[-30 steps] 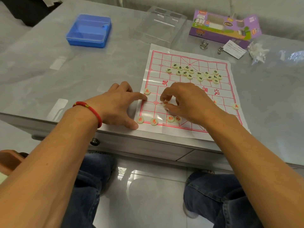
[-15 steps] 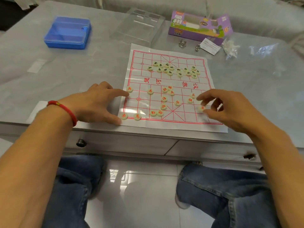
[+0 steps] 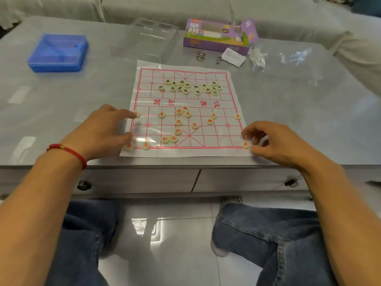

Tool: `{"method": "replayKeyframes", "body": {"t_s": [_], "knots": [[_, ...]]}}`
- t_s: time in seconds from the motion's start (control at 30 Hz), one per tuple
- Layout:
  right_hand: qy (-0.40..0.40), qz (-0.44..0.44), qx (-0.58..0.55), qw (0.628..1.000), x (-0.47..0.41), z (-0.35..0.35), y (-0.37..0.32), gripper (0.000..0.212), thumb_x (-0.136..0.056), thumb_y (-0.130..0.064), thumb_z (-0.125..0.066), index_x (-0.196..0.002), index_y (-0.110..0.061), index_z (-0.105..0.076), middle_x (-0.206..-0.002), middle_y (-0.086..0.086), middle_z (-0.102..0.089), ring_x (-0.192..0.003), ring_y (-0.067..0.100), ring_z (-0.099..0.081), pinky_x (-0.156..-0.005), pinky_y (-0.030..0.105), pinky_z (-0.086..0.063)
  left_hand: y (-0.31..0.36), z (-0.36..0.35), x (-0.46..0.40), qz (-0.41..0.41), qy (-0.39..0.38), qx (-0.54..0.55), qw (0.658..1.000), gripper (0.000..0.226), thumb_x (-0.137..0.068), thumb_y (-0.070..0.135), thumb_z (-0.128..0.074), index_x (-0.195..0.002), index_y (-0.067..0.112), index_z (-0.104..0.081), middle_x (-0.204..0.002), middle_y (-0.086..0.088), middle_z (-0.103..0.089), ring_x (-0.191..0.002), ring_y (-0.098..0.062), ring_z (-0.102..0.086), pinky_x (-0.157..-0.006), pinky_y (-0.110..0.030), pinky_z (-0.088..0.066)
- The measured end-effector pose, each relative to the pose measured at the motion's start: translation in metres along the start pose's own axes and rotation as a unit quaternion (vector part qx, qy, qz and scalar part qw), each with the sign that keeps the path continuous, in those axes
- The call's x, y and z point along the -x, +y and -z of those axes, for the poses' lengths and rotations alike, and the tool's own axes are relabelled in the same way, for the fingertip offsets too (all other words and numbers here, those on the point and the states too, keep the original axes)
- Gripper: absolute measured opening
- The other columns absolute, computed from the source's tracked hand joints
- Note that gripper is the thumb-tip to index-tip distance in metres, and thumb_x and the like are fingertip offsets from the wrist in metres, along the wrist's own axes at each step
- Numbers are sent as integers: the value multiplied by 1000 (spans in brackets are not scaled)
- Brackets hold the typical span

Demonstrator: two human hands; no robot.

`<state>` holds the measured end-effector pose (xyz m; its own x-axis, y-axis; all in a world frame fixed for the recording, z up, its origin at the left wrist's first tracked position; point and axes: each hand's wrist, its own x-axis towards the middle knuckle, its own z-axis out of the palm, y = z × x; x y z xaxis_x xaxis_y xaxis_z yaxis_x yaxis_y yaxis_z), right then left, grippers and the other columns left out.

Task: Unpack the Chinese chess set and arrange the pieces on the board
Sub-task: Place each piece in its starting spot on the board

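Paper board [image 3: 206, 150] flat on grey table [image 3: 61, 112], right hand [image 3: 276, 142] at its 4 o'clock corner, fingers loosely curled, empty, beside red piece [image 3: 245, 144], left hand [image 3: 103, 131] spread on 8 o'clock edge, fingertip touching edge piece [image 3: 136, 114], green pieces [image 3: 189, 87] clustered toward 12

My grey glossy table [image 3: 61, 112] carries a white paper board with a red grid [image 3: 186, 129] near its front edge. Farther back lie a blue plastic box [image 3: 57, 53], a clear plastic tray [image 3: 146, 39], a purple cardboard carton [image 3: 219, 35], two metal rings [image 3: 201, 55] and a white leaflet [image 3: 234, 56].
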<state>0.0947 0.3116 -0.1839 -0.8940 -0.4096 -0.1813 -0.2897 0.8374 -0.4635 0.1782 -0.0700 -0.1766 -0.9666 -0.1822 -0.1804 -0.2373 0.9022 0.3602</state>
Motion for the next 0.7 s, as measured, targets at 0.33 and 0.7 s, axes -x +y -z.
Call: {"method": "replayKeyframes", "body": {"t_s": [0.33, 0.7], "knots": [[1, -7, 1, 1000, -1, 2, -2, 26, -86, -20, -75, -110, -25, -67, -104, -8, -64, -89, 12, -62, -75, 20, -52, 13, 1, -2, 28, 31, 20, 999, 48, -90, 31, -68, -137, 27, -54, -138, -12, -52, -116, -35, -55, -96, -48, -49], [-19, -15, 4, 1000, 1, 4, -3, 29, -85, -21, -76, -112, -27, -65, -106, -9, -63, -90, 10, -61, -79, 22, -53, 12, 1, 3, 44, 27, 32, 998, 43, -93, 29, -65, -134, 20, -56, -127, -12, -62, -109, -32, -60, -95, -46, -50]]}}
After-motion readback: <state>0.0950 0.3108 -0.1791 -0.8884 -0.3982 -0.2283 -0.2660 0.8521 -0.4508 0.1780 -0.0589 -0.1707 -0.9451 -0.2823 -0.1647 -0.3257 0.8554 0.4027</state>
